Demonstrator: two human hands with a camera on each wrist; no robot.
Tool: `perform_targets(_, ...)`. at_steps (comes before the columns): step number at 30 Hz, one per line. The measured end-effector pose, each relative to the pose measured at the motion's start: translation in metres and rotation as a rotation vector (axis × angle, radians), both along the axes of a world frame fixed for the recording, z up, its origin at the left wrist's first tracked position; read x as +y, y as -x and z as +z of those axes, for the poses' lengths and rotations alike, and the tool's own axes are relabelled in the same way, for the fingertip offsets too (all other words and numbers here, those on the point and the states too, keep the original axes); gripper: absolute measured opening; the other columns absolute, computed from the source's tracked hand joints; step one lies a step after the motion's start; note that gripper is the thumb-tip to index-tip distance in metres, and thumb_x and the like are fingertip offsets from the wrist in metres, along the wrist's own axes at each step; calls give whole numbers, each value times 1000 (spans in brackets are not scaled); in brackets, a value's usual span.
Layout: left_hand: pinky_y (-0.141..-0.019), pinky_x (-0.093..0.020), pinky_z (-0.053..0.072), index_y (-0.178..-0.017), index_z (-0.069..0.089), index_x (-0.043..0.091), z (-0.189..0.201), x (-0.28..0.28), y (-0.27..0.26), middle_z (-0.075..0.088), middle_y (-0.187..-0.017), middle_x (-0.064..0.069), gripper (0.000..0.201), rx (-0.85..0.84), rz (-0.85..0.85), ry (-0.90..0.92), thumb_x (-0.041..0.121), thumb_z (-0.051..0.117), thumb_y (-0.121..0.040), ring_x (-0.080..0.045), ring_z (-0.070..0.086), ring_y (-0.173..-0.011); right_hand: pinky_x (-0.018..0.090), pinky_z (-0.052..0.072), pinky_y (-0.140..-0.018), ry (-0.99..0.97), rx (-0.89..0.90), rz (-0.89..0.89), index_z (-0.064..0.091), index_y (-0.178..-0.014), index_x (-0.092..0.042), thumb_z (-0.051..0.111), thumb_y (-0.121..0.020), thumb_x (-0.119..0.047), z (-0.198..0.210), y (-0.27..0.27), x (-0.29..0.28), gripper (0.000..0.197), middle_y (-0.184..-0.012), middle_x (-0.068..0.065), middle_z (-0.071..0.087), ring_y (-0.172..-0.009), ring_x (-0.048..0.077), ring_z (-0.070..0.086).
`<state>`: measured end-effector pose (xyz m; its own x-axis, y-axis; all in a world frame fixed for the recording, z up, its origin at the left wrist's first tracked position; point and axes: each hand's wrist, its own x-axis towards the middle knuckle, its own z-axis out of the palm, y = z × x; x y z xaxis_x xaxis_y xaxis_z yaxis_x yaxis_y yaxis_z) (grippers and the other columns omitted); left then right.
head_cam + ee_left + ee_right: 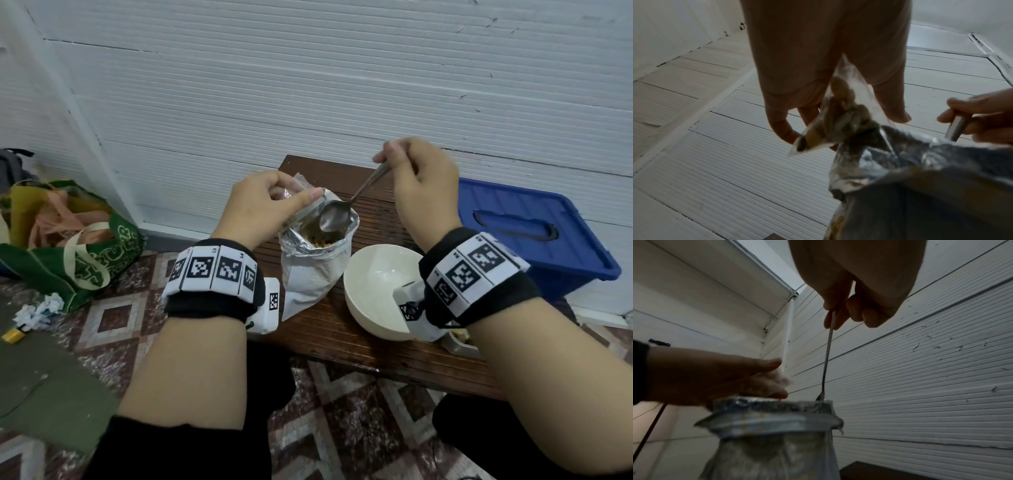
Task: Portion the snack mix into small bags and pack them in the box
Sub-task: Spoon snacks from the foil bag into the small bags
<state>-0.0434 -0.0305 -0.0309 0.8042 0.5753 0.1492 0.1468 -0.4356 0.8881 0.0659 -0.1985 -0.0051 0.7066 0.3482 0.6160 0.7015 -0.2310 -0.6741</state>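
Note:
A silver foil snack bag (310,270) stands open on the wooden table (346,339), with yellow-brown snack mix (320,241) inside. My left hand (291,198) pinches its left rim together with a small clear bag (840,104) that holds a few pieces. My right hand (394,159) pinches the handle of a metal spoon (337,216). The spoon's bowl is inside the foil bag's mouth, just above the mix. In the right wrist view the spoon (828,353) hangs straight down into the foil bag (774,439). A blue plastic box (534,236) with its lid on sits to the right.
An empty white bowl (373,284) stands right of the foil bag, partly behind my right wrist. A small metal container (460,344) peeks out at the table's right front. A green cloth bag (78,250) and crumpled paper (37,310) lie on the tiled floor at left. A white wall is close behind.

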Motion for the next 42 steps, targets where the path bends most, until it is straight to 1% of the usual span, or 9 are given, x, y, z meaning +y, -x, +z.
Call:
perform_targets(2, -74, -28, 53, -74, 64, 29, 0, 0, 0, 69, -90, 1, 29, 5, 4, -23, 55, 76, -70, -10, 63, -90, 10, 34, -68, 128, -80, 67, 71, -86, -16, 49, -96, -26, -8, 3, 3, 26, -79, -5, 63, -77, 8, 52)
perform_targets(9, -57, -23, 41, -76, 64, 30, -5, 3, -1, 65, -79, 8, 32, 8, -9, 0, 59, 76, -68, -5, 57, -68, 28, 42, -60, 406, -312, 231, 72, -91, -5, 53, -91, -23, -36, 18, 12, 27, -74, 11, 58, -67, 25, 57)
perform_targets(15, -60, -23, 42, -79, 65, 31, -3, 2, 0, 66, -85, 8, 30, 33, -14, -18, 58, 75, -70, -4, 55, -69, 36, 46, -76, 395, -103, 106, 71, -91, -10, 51, -97, -25, -24, 11, 9, 26, -86, 6, 65, -83, 21, 59)
perform_targets(21, -60, -23, 40, -78, 63, 31, -1, 0, 0, 66, -89, 8, 30, 39, -27, 7, 58, 75, -70, 0, 50, -61, 21, 35, -61, 283, 168, -7, 69, -78, -14, 48, -98, -25, -23, 7, 5, 31, -64, -12, 58, -59, -1, 49)
perform_targets(25, -77, -25, 47, -78, 64, 32, 1, -1, 1, 69, -97, 8, 29, 45, -11, -27, 58, 74, -71, -6, 62, -93, 21, 41, -69, 181, 343, -74, 68, -76, -15, 46, -99, -26, -25, 2, 1, 34, -61, -9, 60, -61, -2, 53)
perform_targets(29, -69, -25, 46, -79, 64, 32, 1, -1, 1, 67, -89, 7, 27, 11, 7, -25, 55, 75, -72, -9, 62, -86, 16, 36, -57, 86, 503, -135, 69, -80, -11, 44, -100, -25, -30, -3, 1, 35, -61, -4, 61, -47, -8, 51)
perform_targets(36, -65, -16, 48, -88, 65, 28, 6, -1, 4, 69, -85, 6, 26, -47, 18, -32, 51, 73, -76, 0, 63, -73, 25, 39, -58, -13, 649, -232, 62, -62, -20, 44, -100, -25, -28, -11, -2, 42, -60, -2, 61, -53, 8, 47)
perform_targets(39, -68, -26, 52, -90, 66, 26, 6, 2, 6, 69, -88, 4, 34, -31, 8, -30, 53, 75, -72, -8, 64, -76, 28, 42, -63, -66, 656, -269, 60, -59, -18, 43, -100, -24, -19, -15, -5, 45, -62, -2, 62, -57, 9, 49)
perform_targets(42, -81, -36, 57, -93, 68, 23, 4, 3, 7, 70, -91, 2, 50, -9, -13, -7, 58, 79, -59, -14, 67, -89, 29, 45, -71, -116, 639, -310, 60, -57, -18, 45, -100, -23, -7, -22, -7, 45, -63, -4, 62, -61, 8, 53)
